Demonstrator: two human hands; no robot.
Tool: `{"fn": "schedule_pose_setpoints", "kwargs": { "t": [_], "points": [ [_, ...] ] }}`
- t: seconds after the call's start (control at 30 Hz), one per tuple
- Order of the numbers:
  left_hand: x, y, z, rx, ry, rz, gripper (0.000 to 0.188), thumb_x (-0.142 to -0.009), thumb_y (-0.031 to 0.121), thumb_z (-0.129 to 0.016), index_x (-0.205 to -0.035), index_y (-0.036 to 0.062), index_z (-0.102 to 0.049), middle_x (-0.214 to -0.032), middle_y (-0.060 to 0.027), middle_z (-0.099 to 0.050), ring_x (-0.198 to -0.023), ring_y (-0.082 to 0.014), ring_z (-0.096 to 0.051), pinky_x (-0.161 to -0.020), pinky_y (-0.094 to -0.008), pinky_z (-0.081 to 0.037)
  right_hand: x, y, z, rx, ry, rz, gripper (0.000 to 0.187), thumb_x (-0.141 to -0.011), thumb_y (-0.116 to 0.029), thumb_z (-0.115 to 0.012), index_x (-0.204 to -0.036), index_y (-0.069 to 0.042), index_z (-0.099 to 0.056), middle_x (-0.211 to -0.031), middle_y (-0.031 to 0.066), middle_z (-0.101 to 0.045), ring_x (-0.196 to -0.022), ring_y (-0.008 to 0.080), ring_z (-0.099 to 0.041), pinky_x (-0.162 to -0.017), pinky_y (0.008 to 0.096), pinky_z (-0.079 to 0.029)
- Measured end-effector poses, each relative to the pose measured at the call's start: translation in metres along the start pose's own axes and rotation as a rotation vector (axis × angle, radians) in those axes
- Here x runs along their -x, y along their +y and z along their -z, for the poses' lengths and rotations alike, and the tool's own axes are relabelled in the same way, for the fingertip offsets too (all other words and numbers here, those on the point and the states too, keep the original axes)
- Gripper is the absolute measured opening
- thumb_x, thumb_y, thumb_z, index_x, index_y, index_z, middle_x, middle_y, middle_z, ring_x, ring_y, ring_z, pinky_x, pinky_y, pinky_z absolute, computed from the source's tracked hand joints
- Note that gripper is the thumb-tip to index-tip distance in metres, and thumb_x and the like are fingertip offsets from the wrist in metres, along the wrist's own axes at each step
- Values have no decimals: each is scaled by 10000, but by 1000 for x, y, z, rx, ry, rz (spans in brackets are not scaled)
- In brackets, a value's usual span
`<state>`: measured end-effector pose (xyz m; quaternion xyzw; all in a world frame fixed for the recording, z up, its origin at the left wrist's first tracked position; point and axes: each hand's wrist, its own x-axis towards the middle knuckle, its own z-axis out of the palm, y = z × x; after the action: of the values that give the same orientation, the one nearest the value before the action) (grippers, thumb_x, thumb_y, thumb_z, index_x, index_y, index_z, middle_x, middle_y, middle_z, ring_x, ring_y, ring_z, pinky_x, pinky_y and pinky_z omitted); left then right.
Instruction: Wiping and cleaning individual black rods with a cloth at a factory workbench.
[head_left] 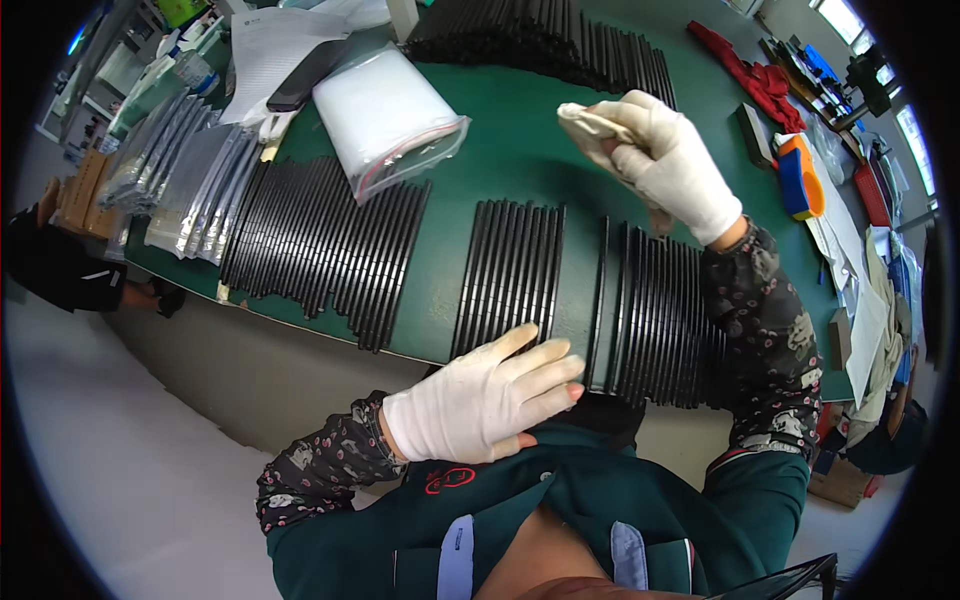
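- My right hand (672,160), in a white glove, is clenched around a crumpled pale cloth (592,122), held over the green table (520,150) just above the right-hand row of black strips (655,315).
- My left hand (487,398), gloved too, grips nothing — fingers stretched out flat, resting at the near table edge against the lower ends of the middle row of black strips (512,275).
- Another row of the same strips (320,250) lies further left, and a long dark stack (545,40) runs along the far side.
- A clear zip bag of white sheets (385,115) sits between those, its corner over the left row.
- Silvery pouches (180,170) fan out at the left end of the table.
- To my right — an orange and blue tool (800,177) and a red cloth (750,70).
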<state>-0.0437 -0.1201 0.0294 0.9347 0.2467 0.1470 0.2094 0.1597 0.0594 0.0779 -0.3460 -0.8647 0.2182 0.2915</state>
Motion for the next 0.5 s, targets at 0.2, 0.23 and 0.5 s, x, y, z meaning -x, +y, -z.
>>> {"fn": "schedule_pose_setpoints", "kwargs": {
  "t": [0.2,0.23,0.5],
  "points": [
    [-67,25,-23,-4,79,-91,716,-676,354,-778,-1292,111,-507,-1399,-124,-415,-1329,-300,-365,-1070,-506,-313,35,10,24,122,61,-41,336,-817,25,-549,-1141,-26,-621,-907,72,-553,-803,186,-580,-771,294,-476],
    [-72,23,-36,4,80,-105,711,-680,349,-776,-1296,113,-508,-1406,-113,-413,-1336,-295,-361,-1077,-511,-305,38,10,26,126,61,-42,336,-817,25,-549,-1141,-26,-621,-907,72,-553,-803,186,-580,-771,294,-476],
    [-37,23,-11,-137,-51,94,747,-664,354,-778,-1307,105,-490,-1394,-103,-419,-1327,-283,-376,-1060,-531,-312,75,13,31,244,111,-77,270,-786,-23,-634,-1052,-61,-665,-850,109,-588,-737,279,-611,-685,351,-509]
  ]
}}
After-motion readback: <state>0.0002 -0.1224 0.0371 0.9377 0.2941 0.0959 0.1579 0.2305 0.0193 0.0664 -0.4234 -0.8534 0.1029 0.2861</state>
